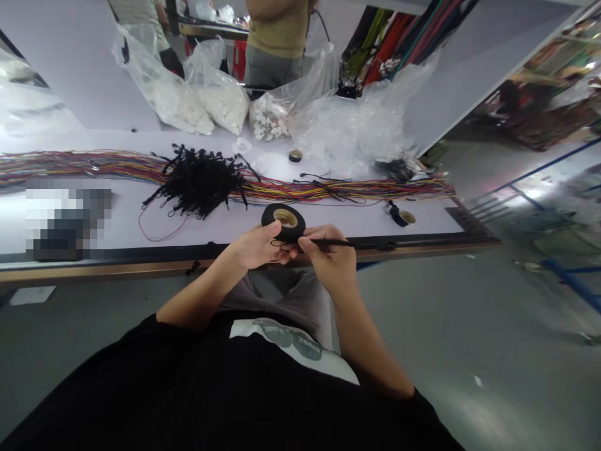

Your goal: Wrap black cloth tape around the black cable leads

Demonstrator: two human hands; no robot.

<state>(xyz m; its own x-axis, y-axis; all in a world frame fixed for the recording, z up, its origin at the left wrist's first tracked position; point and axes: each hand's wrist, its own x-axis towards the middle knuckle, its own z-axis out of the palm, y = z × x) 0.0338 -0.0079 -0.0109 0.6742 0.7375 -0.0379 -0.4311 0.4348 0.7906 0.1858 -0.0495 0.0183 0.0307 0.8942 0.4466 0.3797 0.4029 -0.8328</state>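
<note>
My left hand [259,246] is closed around a roll of black tape [283,221], held up at the table's front edge. My right hand [327,254] pinches a thin black taped wire [334,242] that runs out to the right from between both hands. The two hands touch at the fingertips just under the roll. A heap of black taped wire pieces [200,180] lies on the white table [126,219] behind my hands. A long bundle of coloured wires [328,188] stretches across the table from left to right.
Two more tape rolls lie on the table, one small [295,156] at the back, one [402,217] at the right. Clear plastic bags of white parts [220,100] stand at the back. Another person [277,37] stands behind the table. Grey floor lies to the right.
</note>
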